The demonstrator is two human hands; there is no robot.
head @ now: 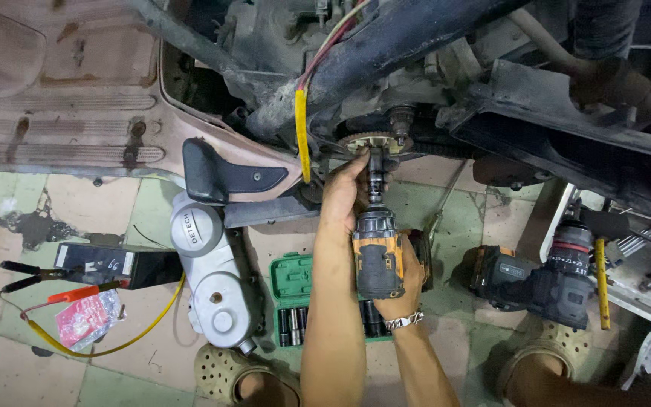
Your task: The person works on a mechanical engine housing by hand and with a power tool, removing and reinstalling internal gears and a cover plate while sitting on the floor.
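Observation:
My right hand (407,277) grips a worn yellow and black cordless impact wrench (377,252) that points up at a toothed round part (367,141) on a scooter's engine. My left hand (343,192) reaches up beside the wrench's nose and holds the black socket (375,175) against that part. A metal bracelet sits on my right wrist. The scooter's dark frame and engine fill the top of the view.
A silver engine side cover (211,275) lies on the tiled floor at my left. A green socket case (293,298) sits under my arms. A second black cordless driver (540,280) lies at the right. A black battery (118,265) with clamps and a yellow cable is far left.

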